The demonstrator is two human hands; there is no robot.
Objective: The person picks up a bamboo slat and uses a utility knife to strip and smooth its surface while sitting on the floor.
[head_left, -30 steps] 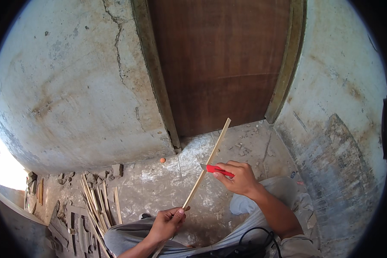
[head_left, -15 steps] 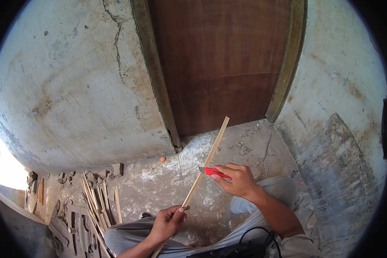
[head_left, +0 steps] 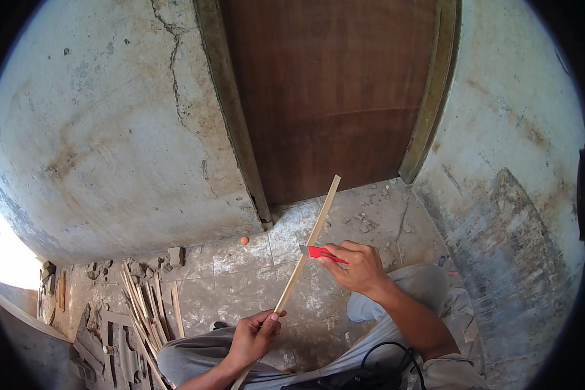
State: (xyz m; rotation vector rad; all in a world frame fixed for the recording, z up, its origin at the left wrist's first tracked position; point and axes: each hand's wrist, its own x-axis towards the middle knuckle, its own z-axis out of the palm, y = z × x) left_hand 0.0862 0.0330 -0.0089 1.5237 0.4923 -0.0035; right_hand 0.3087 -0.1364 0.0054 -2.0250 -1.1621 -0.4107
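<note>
A long, pale strip of wood [head_left: 295, 275] slants up and away from my lap toward the door. My left hand [head_left: 253, 335] is closed around its lower part, thumb on top, and the strip's near end runs down past my wrist. In my right hand [head_left: 356, 265] is a red utility knife [head_left: 319, 251], gripped with the fingers wrapped round its handle. Its short metal blade points left and lies at the strip, about midway along the part beyond my left hand. Whether the edge bites into the wood cannot be made out.
Several similar wood strips [head_left: 151, 309] lie in a bundle left of my knee, beside a grey slotted frame [head_left: 114, 331]. Rubble [head_left: 176, 256] lines the cracked wall. A small orange ball [head_left: 244, 240] rests on the dusty tiles. A brown door [head_left: 331, 97] stands ahead.
Hardly anything differs. The view has shifted slightly, and the knife stays at nearly the same spot on the strip. Both hands keep their holds.
</note>
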